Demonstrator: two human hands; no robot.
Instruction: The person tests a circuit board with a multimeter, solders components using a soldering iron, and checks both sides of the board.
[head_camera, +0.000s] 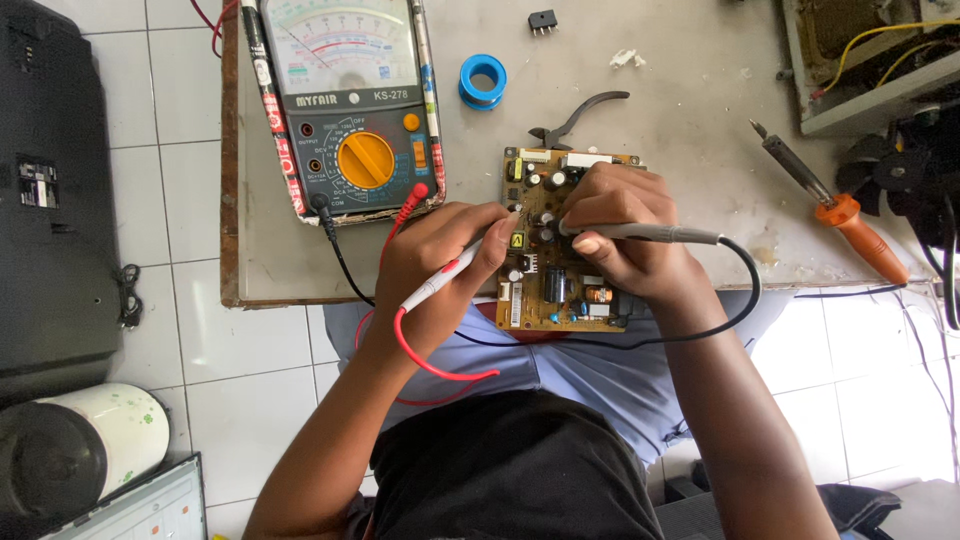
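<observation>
Left hand (440, 255) pinching slim red-white probe (440, 280); right hand (620, 225) gripping grey probe (650, 233); both tips on tan, component-studded circuit board (555, 290) beneath. Boxy analog multimeter (350, 100) beyond left hand.

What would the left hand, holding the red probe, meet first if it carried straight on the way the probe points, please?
Most likely the circuit board: the left hand aims its red probe up-right at the components, where the right hand also sits. Depth is unclear.

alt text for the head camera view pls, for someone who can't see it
Seen from above, a person's left hand holds a red probe and the right hand a black probe on a circuit board at a table's edge. An analog multimeter, pliers, solder spool and soldering iron lie nearby.
</observation>
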